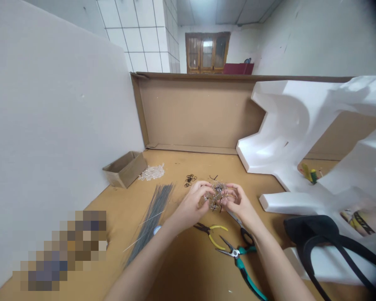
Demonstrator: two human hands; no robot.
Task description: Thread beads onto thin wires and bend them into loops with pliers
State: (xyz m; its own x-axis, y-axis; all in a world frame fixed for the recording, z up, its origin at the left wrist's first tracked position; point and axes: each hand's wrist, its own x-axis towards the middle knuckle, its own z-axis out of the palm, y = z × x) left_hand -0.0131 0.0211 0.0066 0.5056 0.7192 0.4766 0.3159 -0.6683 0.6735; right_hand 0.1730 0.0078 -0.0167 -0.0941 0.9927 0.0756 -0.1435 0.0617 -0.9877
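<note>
Between my two hands is a small openwork piece of bent silvery wire, with dark bits and clear bead-like bits on it. My left hand grips its left side, fingers curled round the edge. On the right side, my right hand holds it with thumb and fingers. Small black rings lie just beyond my left hand. Below the hands rest yellow-handled pliers, green-handled long-nose pliers and dark-handled scissors, the last partly hidden by my right forearm.
A bundle of thin grey wires lies left of my forearm. Behind it are a pile of clear beads and a small cardboard box. White foam pieces and a black strap occupy the right. A cardboard wall closes the back.
</note>
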